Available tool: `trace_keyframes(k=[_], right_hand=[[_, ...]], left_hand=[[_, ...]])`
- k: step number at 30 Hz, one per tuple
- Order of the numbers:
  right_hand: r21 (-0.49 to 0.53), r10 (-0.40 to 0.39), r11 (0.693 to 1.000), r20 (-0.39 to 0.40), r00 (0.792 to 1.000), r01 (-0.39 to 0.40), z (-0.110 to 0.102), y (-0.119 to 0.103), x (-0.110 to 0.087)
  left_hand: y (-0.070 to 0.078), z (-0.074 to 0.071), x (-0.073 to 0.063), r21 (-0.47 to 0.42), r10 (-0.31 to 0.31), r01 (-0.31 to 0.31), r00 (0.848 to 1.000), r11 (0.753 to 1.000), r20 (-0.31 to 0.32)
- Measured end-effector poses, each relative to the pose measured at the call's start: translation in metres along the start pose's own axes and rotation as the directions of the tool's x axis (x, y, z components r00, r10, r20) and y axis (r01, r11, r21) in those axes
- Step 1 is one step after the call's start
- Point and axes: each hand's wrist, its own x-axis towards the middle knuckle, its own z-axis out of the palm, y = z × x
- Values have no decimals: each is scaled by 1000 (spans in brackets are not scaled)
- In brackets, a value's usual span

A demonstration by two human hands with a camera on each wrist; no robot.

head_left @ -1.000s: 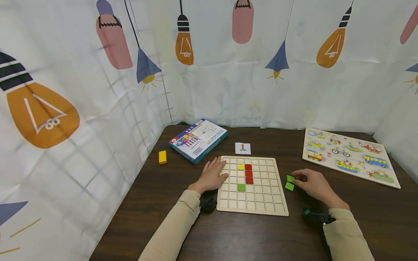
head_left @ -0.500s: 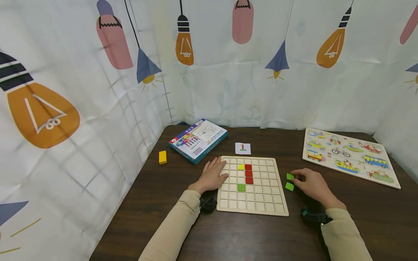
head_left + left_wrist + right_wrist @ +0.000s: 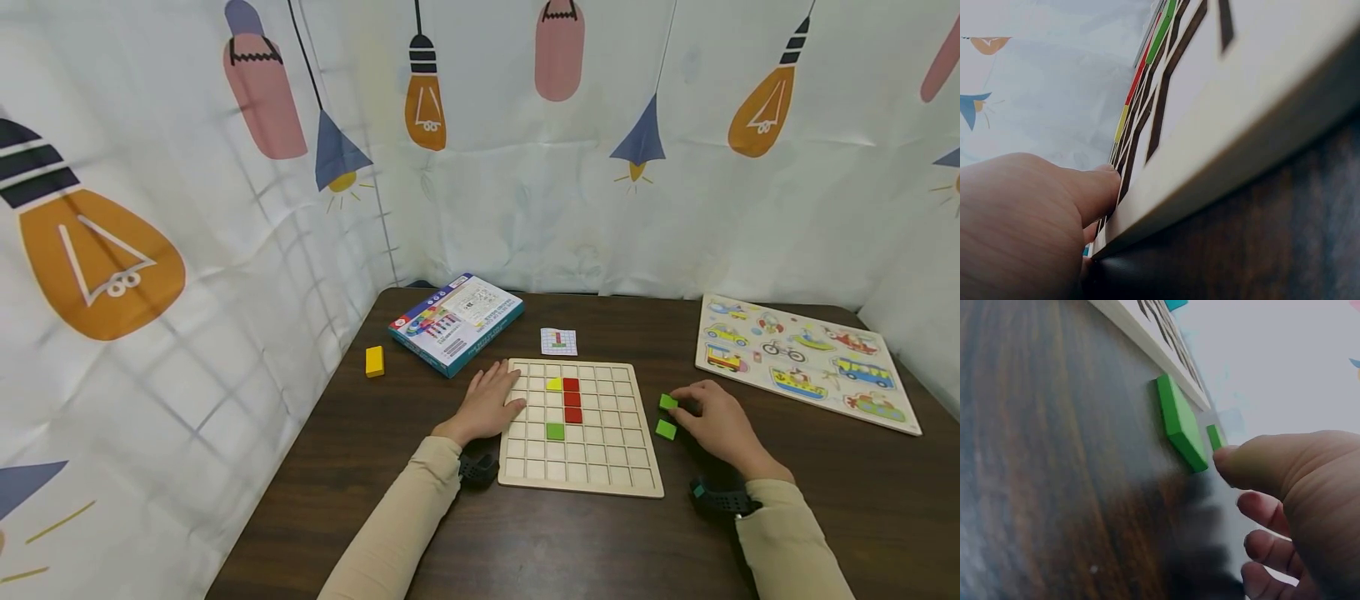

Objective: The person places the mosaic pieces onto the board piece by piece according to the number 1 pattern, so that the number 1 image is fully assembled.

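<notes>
A pale wooden grid board (image 3: 596, 475) lies mid-table. Set in its cells are a yellow slant-cut tile (image 3: 555, 384), a column of red tiles (image 3: 572, 399) and a green square tile (image 3: 555, 432). My left hand (image 3: 486, 403) rests with straight, spread fingers on the board's left edge; its thumb lies over the rim in the left wrist view. Right of the board, my right hand (image 3: 716, 419) pinches the farther of two loose green square tiles (image 3: 667, 402) between thumb and fingertips. The nearer green tile (image 3: 1182, 425) lies flat, apart from the hand.
Behind the board is a small pattern card (image 3: 558, 342). A boxed game (image 3: 480, 321) lies at the back left, beside a yellow block (image 3: 374, 362). A picture puzzle board (image 3: 806, 358) is at the back right. Printed curtains (image 3: 510, 217) hang around the table.
The right hand has shifted slightly away from me with the farther green tile, widening the gap to the nearer one. The left hand and the board have stayed put.
</notes>
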Motion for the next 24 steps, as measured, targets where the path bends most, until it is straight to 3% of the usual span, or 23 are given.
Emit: trace_keyframes(k=[13, 24], right_hand=[[35, -21, 999, -64, 998, 23, 1, -6, 1], [56, -49, 997, -32, 998, 51, 8, -26, 4]], left_hand=[[0, 0, -1, -17, 26, -26, 1000, 1000, -7], [0, -1, -1, -13, 22, -22, 1000, 1000, -8]])
